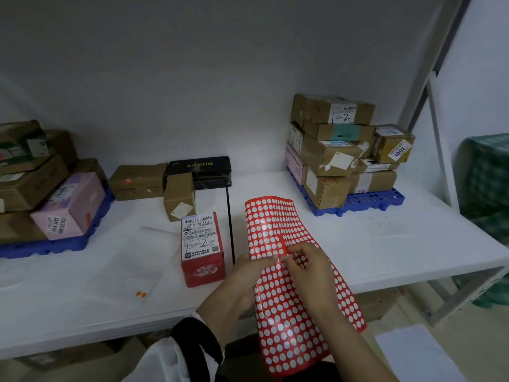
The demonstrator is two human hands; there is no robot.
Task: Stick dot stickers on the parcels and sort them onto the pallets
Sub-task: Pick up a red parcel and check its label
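Note:
A red sticker sheet (pixel 275 224) with many empty white holes curves up over the table's front edge. My left hand (pixel 248 274) grips its left edge. My right hand (pixel 308 266) pinches at a red strip in the sheet's middle. A red parcel (pixel 202 252) with a white shipping label marked "1-2" stands just left of my hands. Behind it sit a small brown box (pixel 179 197), a wider brown box (pixel 137 181) and a black box (pixel 203 169). A blue pallet (pixel 385 201) at the right carries stacked parcels (pixel 330 150). Another blue pallet (pixel 55 246) at the left holds more, including a pink one (pixel 68 208).
The white table (pixel 385 249) ends at a front edge near my arms. A clear backing sheet (pixel 129 266) with two orange dots (pixel 141 294) lies on it at the left. A black strap (pixel 230 224) runs between the red parcel and the sheet. A green wrapped bundle (pixel 484 194) stands far right.

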